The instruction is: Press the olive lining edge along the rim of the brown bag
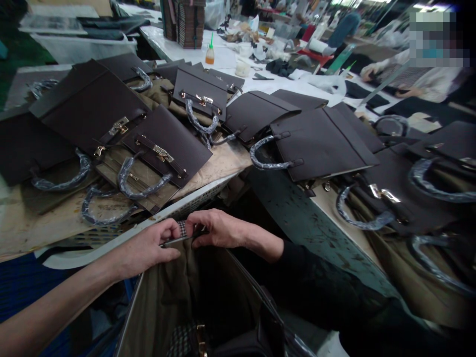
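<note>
An open dark handbag with olive lining (159,302) stands right below me, its mouth facing up. My left hand (147,250) is closed on its far rim, thumb on the inside and fingers bent over the outside. Just right of it, my right hand (221,229) pinches the same rim between thumb and fingers. A bit of black-and-white checked fabric (182,228) shows between the two hands. Lower inside the bag's outline are another checked patch (180,339) and a gold metal fitting (202,339). The bag's base is out of view.
Several dark brown handbags (169,146) with plastic-wrapped handles lie on the worktable ahead and to the right (327,144). A white plastic crate (122,243) sits just beyond my hands. Farther back are a bottle of amber liquid (210,53), stacked brown pieces (190,25) and a person (401,79).
</note>
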The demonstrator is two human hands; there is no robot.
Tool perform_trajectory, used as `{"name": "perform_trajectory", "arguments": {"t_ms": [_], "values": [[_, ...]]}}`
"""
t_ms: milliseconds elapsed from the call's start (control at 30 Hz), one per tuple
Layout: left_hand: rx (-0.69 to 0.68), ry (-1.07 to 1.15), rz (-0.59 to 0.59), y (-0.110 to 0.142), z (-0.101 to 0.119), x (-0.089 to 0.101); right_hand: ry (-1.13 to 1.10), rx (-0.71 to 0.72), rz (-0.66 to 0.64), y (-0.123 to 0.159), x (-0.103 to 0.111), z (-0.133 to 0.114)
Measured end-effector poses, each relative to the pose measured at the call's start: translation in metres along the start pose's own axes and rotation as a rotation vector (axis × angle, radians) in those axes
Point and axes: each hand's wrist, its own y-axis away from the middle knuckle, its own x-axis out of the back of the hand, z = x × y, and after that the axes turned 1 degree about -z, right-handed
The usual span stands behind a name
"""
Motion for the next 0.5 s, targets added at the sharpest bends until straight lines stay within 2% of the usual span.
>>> {"name": "perform_trajectory", "arguments": {"t_ms": [267,500], "values": [[0.004,-0.122,0.085,0.0038,0.0027,-0.0015,0.026,-0.012,0.024,0.0026,-0.0038,0.0002],[-0.003,-0.043,0.065,0.0012,0.0054,-0.005,0.09,-0.029,0.048,0.0041,-0.0067,-0.0016]]}}
